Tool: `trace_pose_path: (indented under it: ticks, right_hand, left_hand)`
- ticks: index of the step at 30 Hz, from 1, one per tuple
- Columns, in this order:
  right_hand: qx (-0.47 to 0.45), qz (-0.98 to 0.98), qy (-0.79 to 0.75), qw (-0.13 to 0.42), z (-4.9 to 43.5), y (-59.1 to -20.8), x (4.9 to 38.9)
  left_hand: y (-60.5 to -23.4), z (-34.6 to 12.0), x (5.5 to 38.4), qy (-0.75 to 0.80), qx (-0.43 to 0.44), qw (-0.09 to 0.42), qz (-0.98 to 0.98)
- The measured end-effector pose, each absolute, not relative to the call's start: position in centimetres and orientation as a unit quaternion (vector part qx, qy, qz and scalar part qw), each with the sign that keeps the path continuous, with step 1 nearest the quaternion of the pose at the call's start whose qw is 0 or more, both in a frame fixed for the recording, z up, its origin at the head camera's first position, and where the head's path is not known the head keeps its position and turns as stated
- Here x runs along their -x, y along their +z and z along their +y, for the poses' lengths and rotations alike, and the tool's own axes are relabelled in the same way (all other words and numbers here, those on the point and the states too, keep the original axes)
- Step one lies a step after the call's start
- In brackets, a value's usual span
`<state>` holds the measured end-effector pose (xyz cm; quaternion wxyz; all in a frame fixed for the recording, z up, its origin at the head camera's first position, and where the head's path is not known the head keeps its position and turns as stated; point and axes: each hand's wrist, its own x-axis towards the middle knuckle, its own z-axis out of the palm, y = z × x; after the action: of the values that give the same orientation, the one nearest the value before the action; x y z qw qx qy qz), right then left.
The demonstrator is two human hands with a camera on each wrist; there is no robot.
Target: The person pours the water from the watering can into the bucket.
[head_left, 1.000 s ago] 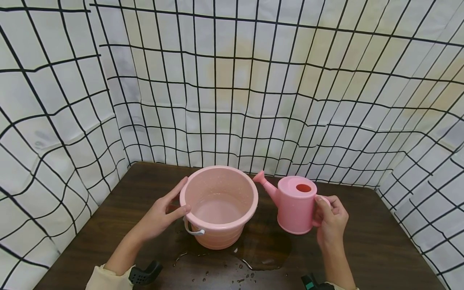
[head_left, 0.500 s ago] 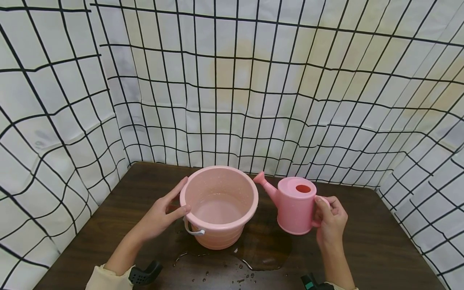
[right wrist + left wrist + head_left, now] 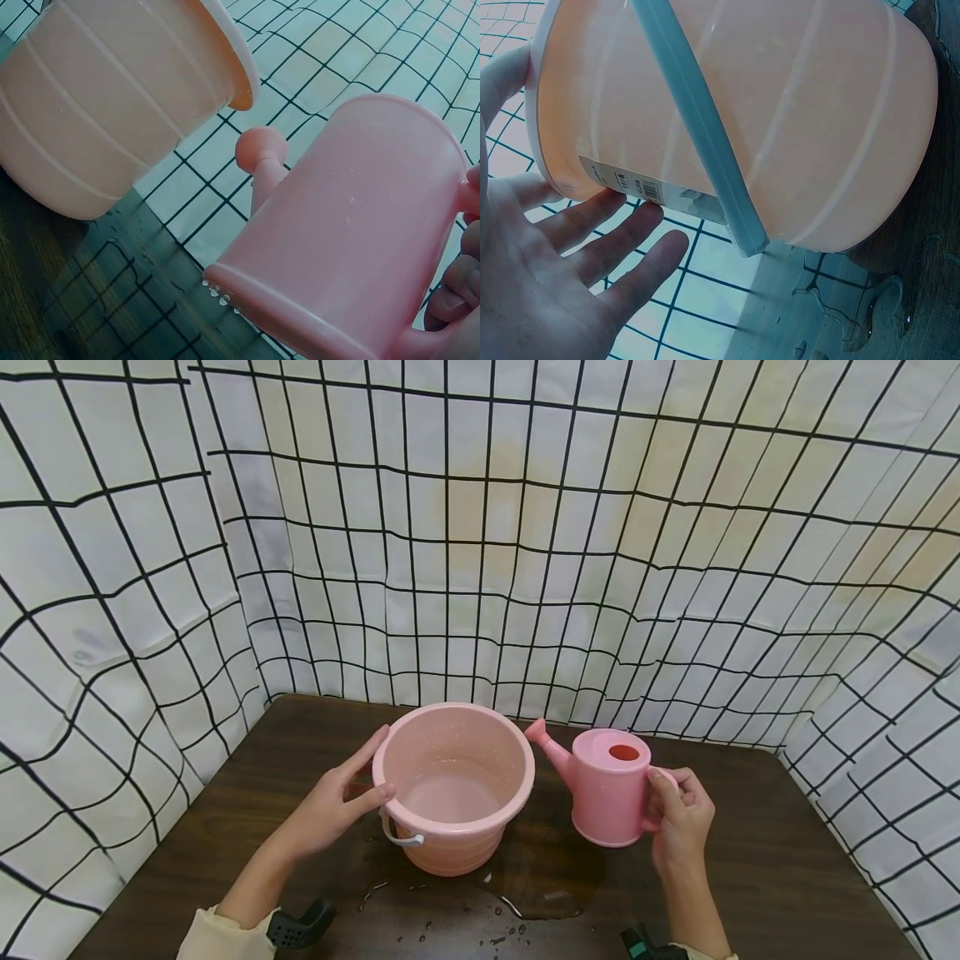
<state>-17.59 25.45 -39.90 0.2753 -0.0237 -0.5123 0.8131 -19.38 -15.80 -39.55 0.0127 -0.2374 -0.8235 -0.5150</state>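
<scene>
A light pink bucket (image 3: 461, 839) with water in it stands upright on the dark wooden table. My left hand (image 3: 330, 806) rests on its left rim, thumb lapping over the edge. In the left wrist view the other fingers (image 3: 641, 277) are spread and nearly straight along the outside. A pale blue-grey handle (image 3: 705, 142) hangs down the bucket's side. My right hand (image 3: 684, 818) grips the handle of a pink watering can (image 3: 609, 793), roughly upright, right of the bucket. Its spout (image 3: 262, 154) points toward the bucket. Water drops cling to the can's bottom edge, which seems slightly above the table.
A puddle (image 3: 543, 902) and scattered drops lie on the table (image 3: 765, 860) in front of the bucket and can. White cloth walls (image 3: 480, 568) with black grid lines rise behind and at both sides. A label with a barcode (image 3: 651, 189) is stuck on the bucket.
The watering can and my right hand have shifted slightly left and down in the head view. My left hand and the bucket have stayed put.
</scene>
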Motion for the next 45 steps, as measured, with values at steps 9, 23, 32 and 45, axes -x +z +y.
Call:
trace_pose_path:
  ticks: [9,23,32,45]
  right_hand:
    - [0.011,-0.518,0.812,0.271,25.5,-40.4,17.7]
    - [-0.077,-0.477,0.836,0.262,25.7,-40.8,17.6]
    - [-0.074,-0.465,0.841,0.266,25.6,-41.0,17.5]
    - [-0.060,-0.473,0.838,0.267,25.8,-41.5,17.6]
  left_hand:
    - [-39.6,-15.8,19.5,-0.514,0.238,0.015,-0.824]
    - [-39.7,-15.9,19.5,-0.526,0.242,0.007,-0.815]
    - [-39.6,-15.9,19.4,-0.517,0.238,0.012,-0.822]
    - [-39.7,-16.0,19.5,-0.515,0.240,0.010,-0.822]
